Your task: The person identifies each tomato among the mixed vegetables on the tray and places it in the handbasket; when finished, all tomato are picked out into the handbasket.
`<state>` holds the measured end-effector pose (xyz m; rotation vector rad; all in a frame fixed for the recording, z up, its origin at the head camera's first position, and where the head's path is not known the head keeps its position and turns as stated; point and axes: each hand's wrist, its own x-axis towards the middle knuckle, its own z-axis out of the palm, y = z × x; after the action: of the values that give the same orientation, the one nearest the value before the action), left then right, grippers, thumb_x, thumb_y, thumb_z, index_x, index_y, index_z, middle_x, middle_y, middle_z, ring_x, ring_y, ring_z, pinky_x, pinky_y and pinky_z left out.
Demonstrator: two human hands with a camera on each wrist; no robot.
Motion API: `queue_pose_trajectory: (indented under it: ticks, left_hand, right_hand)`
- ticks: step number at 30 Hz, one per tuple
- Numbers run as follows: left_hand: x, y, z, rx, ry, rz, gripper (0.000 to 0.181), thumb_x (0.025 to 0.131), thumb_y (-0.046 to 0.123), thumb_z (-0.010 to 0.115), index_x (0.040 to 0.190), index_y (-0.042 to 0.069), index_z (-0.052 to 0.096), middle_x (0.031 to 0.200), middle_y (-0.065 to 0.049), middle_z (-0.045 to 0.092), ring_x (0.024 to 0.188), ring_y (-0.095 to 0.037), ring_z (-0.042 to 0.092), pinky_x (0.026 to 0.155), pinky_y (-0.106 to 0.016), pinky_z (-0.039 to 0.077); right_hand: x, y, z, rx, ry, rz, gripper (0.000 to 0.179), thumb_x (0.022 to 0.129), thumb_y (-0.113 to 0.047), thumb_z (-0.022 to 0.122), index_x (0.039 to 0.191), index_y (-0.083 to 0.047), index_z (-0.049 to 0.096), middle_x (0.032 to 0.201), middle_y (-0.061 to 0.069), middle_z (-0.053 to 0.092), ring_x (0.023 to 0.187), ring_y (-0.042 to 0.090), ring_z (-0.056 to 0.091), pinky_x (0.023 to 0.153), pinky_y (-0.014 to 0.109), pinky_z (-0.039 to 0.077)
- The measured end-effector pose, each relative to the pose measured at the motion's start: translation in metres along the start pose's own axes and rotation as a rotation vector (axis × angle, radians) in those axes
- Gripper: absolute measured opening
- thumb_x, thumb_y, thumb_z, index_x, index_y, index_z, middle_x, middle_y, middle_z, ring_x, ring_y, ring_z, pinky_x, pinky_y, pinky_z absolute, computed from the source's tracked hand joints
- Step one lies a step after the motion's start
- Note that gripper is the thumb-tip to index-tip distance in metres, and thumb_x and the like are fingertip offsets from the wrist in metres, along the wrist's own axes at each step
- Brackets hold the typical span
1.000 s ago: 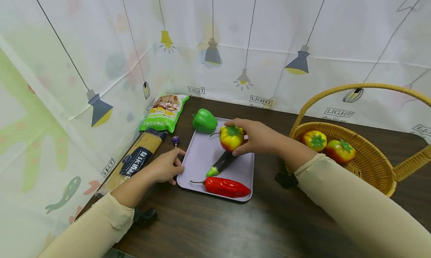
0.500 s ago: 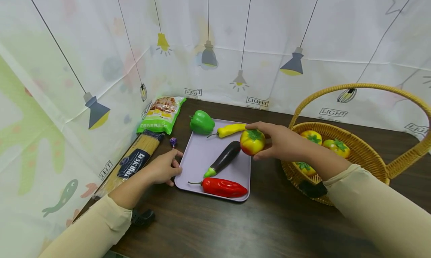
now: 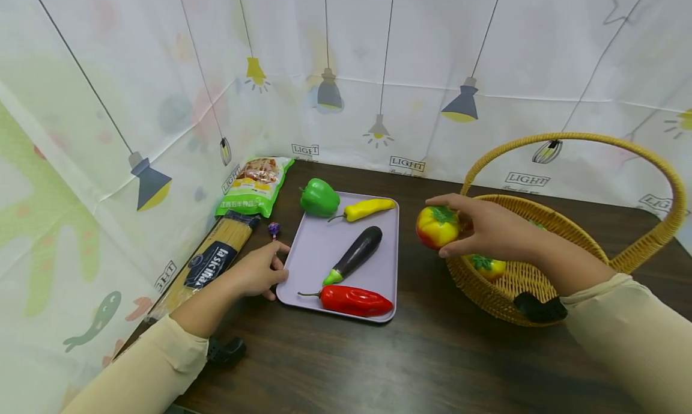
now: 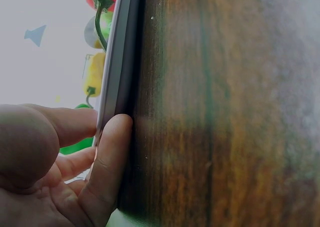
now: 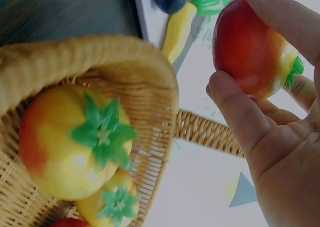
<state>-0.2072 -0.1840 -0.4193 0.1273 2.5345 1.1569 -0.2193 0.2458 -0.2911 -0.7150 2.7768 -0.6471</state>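
My right hand (image 3: 489, 228) grips a red and yellow toy tomato (image 3: 434, 229) with a green leafy top, held between the tray and the wicker basket (image 3: 470, 297). In the right wrist view, thumb and fingers close round the tomato's red side, and other tomatoes (image 5: 75, 147) lie in the basket. The left hand (image 3: 256, 271) pinches the left rim of the lilac tray (image 3: 305, 267). On that tray lie an eggplant (image 3: 359, 249), a red pepper (image 3: 354, 300), a yellow pepper (image 3: 370, 209) and, at the far left corner, a green bell pepper (image 3: 320, 197).
Left of the tray are a spaghetti pack (image 3: 213, 258), a green food bag (image 3: 256, 185) and a lollipop (image 3: 274, 228). The basket's tall handle (image 3: 567, 136) arches above it. A printed white curtain (image 3: 421, 53) closes off the back and left of the dark table (image 3: 335, 363).
My right hand has carried the tomato rightward from above the tray to the basket's left side, uncovering the yellow pepper and eggplant. The left hand stays at the tray rim.
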Motion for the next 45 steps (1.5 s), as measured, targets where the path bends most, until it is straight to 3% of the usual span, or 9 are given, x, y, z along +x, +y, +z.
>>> queue_pose_trajectory:
  ticks: [5, 11, 19, 28, 36, 45]
  left_hand:
    - [0.0, 0.0, 0.0, 0.001, -0.002, -0.004, 0.05, 0.097, 0.005, 0.064, 0.144, 0.008, 0.046, 0.098, -0.012, 0.058, 0.064, -0.024, 0.064, 0.054, -0.035, 0.06]
    - [-0.002, 0.0, 0.0, 0.003, -0.005, -0.002, 0.051, 0.097, 0.005, 0.064, 0.144, 0.006, 0.046, 0.098, -0.013, 0.058, 0.063, -0.024, 0.064, 0.053, -0.035, 0.06]
    - [-0.002, 0.001, 0.0, 0.003, -0.002, -0.004, 0.051, 0.097, 0.004, 0.064, 0.144, 0.006, 0.046, 0.098, -0.012, 0.058, 0.062, -0.024, 0.064, 0.053, -0.035, 0.06]
    - [-0.002, -0.001, 0.0, 0.019, 0.0, -0.018, 0.051, 0.097, 0.005, 0.065, 0.145, 0.008, 0.046, 0.099, -0.012, 0.057, 0.062, -0.024, 0.063, 0.054, -0.035, 0.06]
    - [-0.002, 0.0, 0.0, 0.025, -0.004, -0.023, 0.051, 0.098, 0.005, 0.065, 0.145, 0.009, 0.046, 0.1, -0.012, 0.057, 0.063, -0.024, 0.064, 0.054, -0.035, 0.06]
    - [-0.001, 0.001, 0.0, 0.017, -0.008, -0.016, 0.051, 0.098, 0.005, 0.065, 0.145, 0.008, 0.046, 0.1, -0.013, 0.057, 0.063, -0.025, 0.063, 0.054, -0.035, 0.06]
  right_hand:
    - [-0.01, 0.009, -0.005, 0.0, 0.004, 0.007, 0.086, 0.079, -0.052, 0.085, 0.151, -0.034, 0.042, 0.133, 0.009, 0.057, 0.109, 0.03, 0.058, 0.088, 0.051, 0.055]
    - [-0.019, 0.02, -0.009, 0.027, 0.002, 0.003, 0.088, 0.081, -0.052, 0.084, 0.153, -0.029, 0.04, 0.134, 0.01, 0.055, 0.109, 0.032, 0.058, 0.083, 0.041, 0.055]
    - [-0.028, 0.042, -0.017, 0.038, 0.024, -0.002, 0.086, 0.083, -0.047, 0.083, 0.154, -0.025, 0.04, 0.139, 0.014, 0.051, 0.122, 0.045, 0.056, 0.086, 0.043, 0.055]
    - [-0.038, 0.062, -0.028, 0.037, 0.049, 0.068, 0.087, 0.085, -0.045, 0.082, 0.156, -0.025, 0.036, 0.133, 0.013, 0.056, 0.117, 0.038, 0.057, 0.087, 0.049, 0.052]
    - [-0.045, 0.093, -0.032, 0.025, 0.039, 0.137, 0.09, 0.087, -0.044, 0.081, 0.157, -0.017, 0.032, 0.143, 0.026, 0.047, 0.128, 0.054, 0.046, 0.092, 0.065, 0.049]
    - [-0.05, 0.118, -0.029, 0.022, 0.023, 0.189, 0.089, 0.087, -0.045, 0.08, 0.154, -0.01, 0.034, 0.143, 0.03, 0.045, 0.123, 0.053, 0.049, 0.087, 0.061, 0.051]
